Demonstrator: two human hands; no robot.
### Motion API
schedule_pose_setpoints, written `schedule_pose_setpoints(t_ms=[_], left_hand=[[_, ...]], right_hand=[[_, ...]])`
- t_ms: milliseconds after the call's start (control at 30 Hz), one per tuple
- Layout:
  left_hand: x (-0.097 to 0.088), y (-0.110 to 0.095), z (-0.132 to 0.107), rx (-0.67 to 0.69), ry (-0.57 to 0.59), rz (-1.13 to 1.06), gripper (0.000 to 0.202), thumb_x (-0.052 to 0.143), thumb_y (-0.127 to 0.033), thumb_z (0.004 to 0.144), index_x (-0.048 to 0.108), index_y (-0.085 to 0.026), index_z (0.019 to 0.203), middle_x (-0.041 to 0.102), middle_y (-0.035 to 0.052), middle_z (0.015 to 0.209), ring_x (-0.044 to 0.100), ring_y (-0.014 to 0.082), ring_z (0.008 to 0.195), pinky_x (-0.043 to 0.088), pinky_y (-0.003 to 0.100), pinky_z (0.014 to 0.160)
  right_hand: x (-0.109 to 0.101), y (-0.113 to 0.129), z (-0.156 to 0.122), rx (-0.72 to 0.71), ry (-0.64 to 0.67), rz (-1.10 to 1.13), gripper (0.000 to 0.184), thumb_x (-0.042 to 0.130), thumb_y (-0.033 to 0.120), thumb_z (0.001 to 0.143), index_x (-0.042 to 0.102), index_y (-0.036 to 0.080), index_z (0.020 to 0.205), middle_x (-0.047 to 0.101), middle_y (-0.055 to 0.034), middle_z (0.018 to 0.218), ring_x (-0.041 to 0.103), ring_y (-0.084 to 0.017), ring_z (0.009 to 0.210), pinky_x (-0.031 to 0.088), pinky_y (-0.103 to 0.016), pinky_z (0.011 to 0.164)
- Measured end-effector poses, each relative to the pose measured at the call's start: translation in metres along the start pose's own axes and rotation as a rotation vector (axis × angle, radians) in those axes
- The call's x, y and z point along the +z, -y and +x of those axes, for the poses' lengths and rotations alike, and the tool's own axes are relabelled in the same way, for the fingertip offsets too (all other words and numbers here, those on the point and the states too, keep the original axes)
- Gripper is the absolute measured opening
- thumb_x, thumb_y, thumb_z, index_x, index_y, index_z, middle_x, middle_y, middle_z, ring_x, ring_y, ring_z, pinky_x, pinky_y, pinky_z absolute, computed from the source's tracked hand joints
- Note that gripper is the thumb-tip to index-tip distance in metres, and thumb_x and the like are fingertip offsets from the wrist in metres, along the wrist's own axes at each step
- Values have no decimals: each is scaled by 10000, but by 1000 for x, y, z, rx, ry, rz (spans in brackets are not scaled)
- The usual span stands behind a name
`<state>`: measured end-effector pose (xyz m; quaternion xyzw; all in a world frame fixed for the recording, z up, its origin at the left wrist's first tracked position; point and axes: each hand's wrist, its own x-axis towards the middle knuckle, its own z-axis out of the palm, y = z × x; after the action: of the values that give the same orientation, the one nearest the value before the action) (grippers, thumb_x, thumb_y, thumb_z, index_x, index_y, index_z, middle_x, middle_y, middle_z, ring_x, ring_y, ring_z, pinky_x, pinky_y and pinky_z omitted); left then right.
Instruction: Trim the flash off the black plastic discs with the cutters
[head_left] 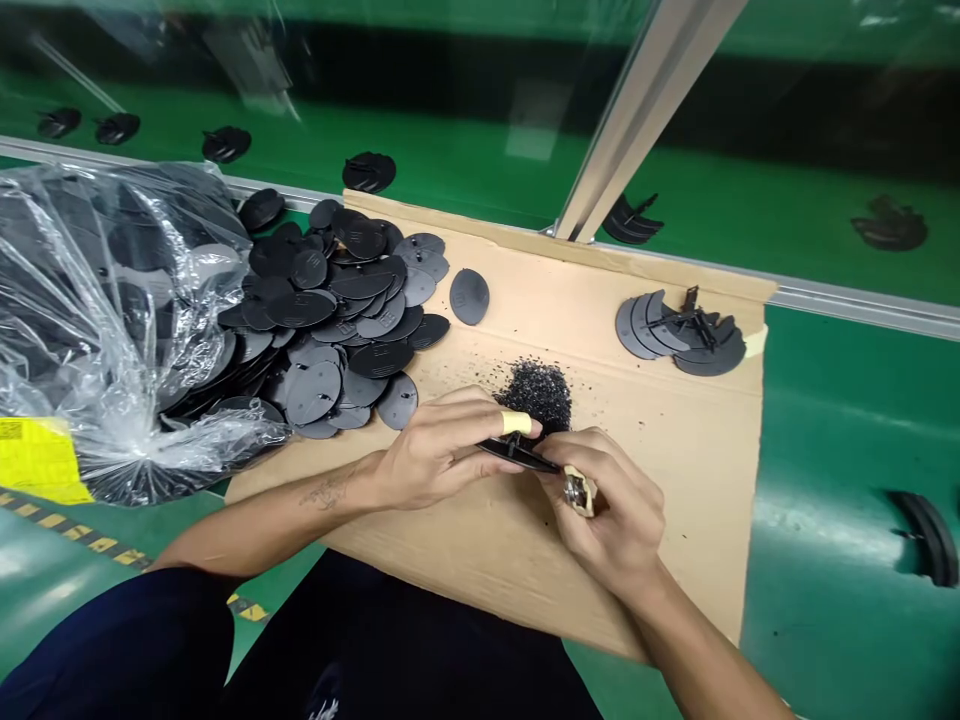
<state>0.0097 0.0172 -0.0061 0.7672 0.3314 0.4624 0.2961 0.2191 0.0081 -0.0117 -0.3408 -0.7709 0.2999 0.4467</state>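
My left hand [442,450] pinches a thin black oval plastic part [519,455], tilted nearly edge-on, with a yellow wrap around one finger. My right hand [611,495] closes on a small metal tool partly wrapped in pale tape [577,490]; its working end is hidden by the fingers, so its kind is unclear. The right fingertips meet the right end of the plastic part. Just beyond both hands lies a dark heap of black plastic scraps [536,393] on a cardboard sheet [465,570].
A large pile of black oval plates [315,390] spills from a clear plastic bag [142,350] at left. One oval plate [469,297] lies apart. Curved black parts [682,335] are stacked at the right. A metal post [637,110] and glass panel stand behind the cardboard.
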Motion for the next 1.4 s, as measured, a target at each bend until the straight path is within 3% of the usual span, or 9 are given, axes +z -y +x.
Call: schedule_pose_setpoints(t_ms=[133, 333, 667, 833, 1067, 1233, 1400], left_hand=[[-1, 1, 0, 25, 11, 4, 265, 618, -319, 997, 705, -147, 1179, 776, 101, 924, 692, 177, 867, 580, 318, 786], [-1, 3, 0, 52, 22, 23, 323, 621, -379, 989, 698, -112, 1153, 780, 131, 979, 702, 183, 890, 592, 331, 803], [0, -3, -1, 93, -84, 18, 227, 762, -261, 897, 717, -122, 1071, 790, 85, 850, 720, 148, 760, 599, 285, 724], [0, -3, 0, 69, -48, 18, 249, 651, -294, 980, 708, -104, 1130, 791, 118, 919, 730, 163, 828, 613, 308, 764], [0, -4, -2, 54, -81, 14, 194, 746, -250, 910, 732, -134, 1065, 796, 79, 859, 726, 144, 771, 608, 275, 732], [-1, -3, 0, 38, -27, -39, 302, 723, -346, 925, 715, -124, 1130, 799, 110, 918, 739, 170, 843, 625, 303, 785], [-1, -3, 0, -4, -46, -66, 230, 690, -222, 948, 707, -127, 1157, 795, 114, 956, 741, 166, 881, 624, 283, 789]], right_hand=[[-1, 1, 0, -10, 8, -15, 304, 636, 15, 854, 631, 222, 1078, 714, -86, 958, 690, -217, 849, 582, -363, 691], [-2, 1, -1, -32, 11, -55, 282, 621, 15, 854, 629, 200, 1067, 710, -92, 939, 681, -213, 835, 586, -363, 694], [-3, 4, 1, -46, 47, -25, 274, 598, 24, 868, 642, 195, 1077, 718, -93, 923, 681, -209, 802, 585, -360, 674], [-4, 4, 2, -37, 41, -12, 286, 620, 11, 854, 641, 200, 1067, 702, -84, 901, 663, -204, 775, 573, -358, 655], [-4, 3, 1, -11, 52, 16, 266, 636, 22, 853, 651, 198, 1052, 709, -90, 916, 675, -206, 780, 577, -351, 663], [-4, 3, 2, 12, 13, 63, 241, 657, 46, 850, 665, 216, 1020, 712, -68, 884, 686, -201, 766, 585, -343, 660], [-4, 3, 5, 58, -27, 83, 243, 685, 51, 844, 678, 225, 1014, 729, -66, 902, 704, -204, 782, 592, -336, 663]])
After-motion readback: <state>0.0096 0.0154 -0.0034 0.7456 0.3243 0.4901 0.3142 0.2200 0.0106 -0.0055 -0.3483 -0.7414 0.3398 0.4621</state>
